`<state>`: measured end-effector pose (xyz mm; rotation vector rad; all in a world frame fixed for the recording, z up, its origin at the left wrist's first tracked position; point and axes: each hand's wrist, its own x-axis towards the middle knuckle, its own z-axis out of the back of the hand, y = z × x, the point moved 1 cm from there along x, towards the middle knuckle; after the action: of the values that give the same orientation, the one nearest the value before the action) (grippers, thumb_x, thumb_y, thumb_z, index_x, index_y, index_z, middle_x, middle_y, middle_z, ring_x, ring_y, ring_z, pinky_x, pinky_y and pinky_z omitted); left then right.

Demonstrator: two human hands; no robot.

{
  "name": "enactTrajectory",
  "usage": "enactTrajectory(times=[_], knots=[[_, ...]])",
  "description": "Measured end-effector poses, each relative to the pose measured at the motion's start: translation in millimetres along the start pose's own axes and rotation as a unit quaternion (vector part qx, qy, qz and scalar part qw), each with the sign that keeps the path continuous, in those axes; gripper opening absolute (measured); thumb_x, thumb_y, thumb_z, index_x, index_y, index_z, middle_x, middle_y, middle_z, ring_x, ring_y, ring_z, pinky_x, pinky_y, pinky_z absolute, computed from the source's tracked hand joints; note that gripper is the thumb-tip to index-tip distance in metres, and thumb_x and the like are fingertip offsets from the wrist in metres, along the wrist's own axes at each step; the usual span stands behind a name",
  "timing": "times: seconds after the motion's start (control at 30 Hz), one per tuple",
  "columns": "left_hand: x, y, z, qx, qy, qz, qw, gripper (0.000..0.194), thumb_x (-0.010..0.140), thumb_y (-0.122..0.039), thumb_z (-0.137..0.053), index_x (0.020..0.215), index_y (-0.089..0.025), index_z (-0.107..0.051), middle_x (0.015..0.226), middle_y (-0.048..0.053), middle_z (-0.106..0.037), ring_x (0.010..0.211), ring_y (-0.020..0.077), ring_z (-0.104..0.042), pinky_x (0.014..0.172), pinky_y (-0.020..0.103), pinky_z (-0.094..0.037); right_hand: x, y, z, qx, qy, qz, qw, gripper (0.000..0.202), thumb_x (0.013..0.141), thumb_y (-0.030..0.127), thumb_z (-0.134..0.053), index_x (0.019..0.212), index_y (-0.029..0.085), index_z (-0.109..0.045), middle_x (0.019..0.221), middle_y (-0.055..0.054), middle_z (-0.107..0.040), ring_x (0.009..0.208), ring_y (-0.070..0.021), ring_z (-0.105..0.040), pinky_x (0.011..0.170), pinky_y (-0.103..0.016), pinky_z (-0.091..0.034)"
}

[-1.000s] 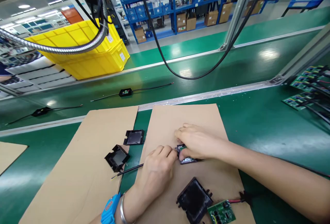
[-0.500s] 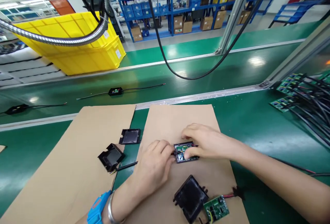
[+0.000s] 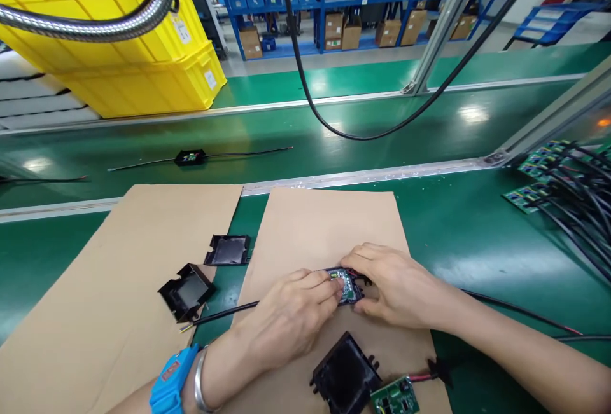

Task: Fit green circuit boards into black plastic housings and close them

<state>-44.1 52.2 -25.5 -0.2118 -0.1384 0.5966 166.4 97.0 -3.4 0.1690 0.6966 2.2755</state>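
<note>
Ok, my left hand [image 3: 303, 306] lying nearly flat, fingertips on circuit board in black case [image 3: 348, 285], not gripping. My right hand [image 3: 394, 283] half open, thumb and fingers spread around case's right end. Larger black shell [image 3: 344, 372] nearer me, below hands. Yellow bins [image 3: 143, 51] way beyond left hand.

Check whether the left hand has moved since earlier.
Yes, the left hand has shifted right against the cardboard sheet, onto the circuit board.

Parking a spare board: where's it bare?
Bare: right cardboard, far end; green bench between it and board pile; left cardboard, left of open cases. Crowded: left hand and right hand at held case; nearer, large black case and green board.
</note>
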Motion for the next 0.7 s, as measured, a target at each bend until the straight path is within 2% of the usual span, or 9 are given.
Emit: enactTrajectory(times=[0.07, 0.2, 0.23, 0.33, 0.37, 0.5, 0.7], knots=[[1, -1, 1.6, -0.009, -0.002, 0.002, 1.0, 0.031, 0.091, -0.013, -0.048, 0.121, -0.014, -0.058, 0.126, 0.007, -0.062, 0.115, 0.0214, -0.056, 0.098, 0.036, -0.046, -2, -4, 0, 0.013, 0.003, 0.0, 1.0, 0.047, 0.072, 0.023, -0.075, 0.116, 0.018, -0.06, 0.105, -0.007, -0.064, 0.099, -0.0238, -0.057, 0.088, -0.037, -0.046], [0, -2, -0.4, -0.011, -0.023, 0.014, 1.0, 0.035, 0.089, -0.009, -0.049, 0.123, -0.014, -0.056, 0.127, 0.008, -0.062, 0.116, 0.021, -0.055, 0.1, 0.037, -0.045, -15, -17, 1, 0.055, 0.0, -0.01, 0.998, 0.059, 0.076, 0.038, -0.076, 0.127, 0.019, -0.052, 0.117, -0.009, -0.062, 0.109, -0.0234, -0.056, 0.093, -0.035, -0.046], [0, -3, -1.3, -0.01, -0.023, 0.013, 1.0, 0.036, 0.088, -0.008, -0.049, 0.123, -0.014, -0.055, 0.126, 0.008, -0.062, 0.116, 0.0213, -0.055, 0.1, 0.037, -0.045, -20, -20, 2, 0.06, -0.003, -0.024, 0.998, 0.055, 0.079, 0.037, -0.074, 0.126, 0.018, -0.052, 0.118, -0.009, -0.062, 0.108, -0.0228, -0.057, 0.092, -0.035, -0.046], [-2, -4, -3.2, -0.002, -0.014, 0.006, 1.0, 0.039, 0.086, -0.007, -0.049, 0.124, -0.012, -0.055, 0.129, 0.01, -0.06, 0.115, 0.0236, -0.055, 0.098, 0.038, -0.046, -30, -22, 4, 0.048, -0.017, -0.054, 0.997, 0.016, 0.09, 0.024, -0.056, 0.105, 0.019, -0.059, 0.103, -0.007, -0.066, 0.091, -0.0194, -0.061, 0.08, -0.032, -0.048], [-2, -5, -3.3, 0.002, -0.01, 0.005, 1.0, 0.038, 0.086, -0.007, -0.048, 0.124, -0.012, -0.055, 0.13, 0.01, -0.059, 0.115, 0.0242, -0.054, 0.097, 0.038, -0.046, -31, -20, 3, 0.039, -0.023, -0.047, 0.998, 0.013, 0.092, 0.019, -0.049, 0.099, 0.018, -0.06, 0.096, -0.006, -0.066, 0.086, -0.0187, -0.061, 0.077, -0.031, -0.048], [-1, -6, -3.2, 0.016, 0.001, 0.014, 1.0, 0.033, 0.092, -0.009, -0.041, 0.121, -0.012, -0.056, 0.129, 0.01, -0.058, 0.114, 0.0249, -0.053, 0.097, 0.039, -0.046, -22, -12, -1, 0.006, -0.017, -0.001, 1.0, 0.023, 0.092, 0.011, -0.038, 0.093, 0.016, -0.061, 0.087, -0.007, -0.064, 0.083, -0.019, -0.058, 0.075, -0.032, -0.045], [2, -7, -0.8, 0.028, 0.028, 0.009, 0.999, 0.029, 0.09, -0.006, -0.042, 0.111, -0.013, -0.061, 0.129, 0.009, -0.056, 0.108, 0.0248, -0.053, 0.09, 0.037, -0.05, -8, -13, -2, -0.031, 0.008, 0.039, 0.999, 0.026, 0.08, 0.001, -0.039, 0.084, 0.017, -0.06, 0.081, -0.005, -0.063, 0.077, -0.0177, -0.055, 0.07, -0.029, -0.043]])
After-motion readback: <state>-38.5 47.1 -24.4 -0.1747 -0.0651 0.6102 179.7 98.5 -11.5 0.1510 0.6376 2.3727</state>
